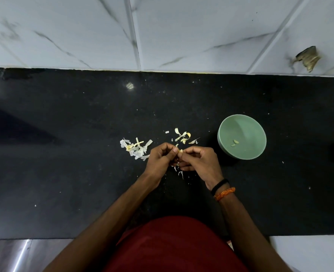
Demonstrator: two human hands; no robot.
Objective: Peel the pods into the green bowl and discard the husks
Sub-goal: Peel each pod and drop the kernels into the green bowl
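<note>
My left hand (160,160) and my right hand (200,160) meet over the black counter (64,173), both pinching one small pale garlic pod (180,151) between fingertips. A pile of white husks (135,148) lies just left of my hands. Several unpeeled pods and husk bits (184,137) lie behind them. The green bowl (241,122) stands to the right with two peeled cloves (235,143) inside. Small husk scraps (180,172) lie under my hands.
A white marble-patterned tiled wall (162,32) rises behind the counter, with a chipped hole (307,57) at the right. The counter's front edge runs near my red shirt (174,246). Tiny white flecks dot the counter.
</note>
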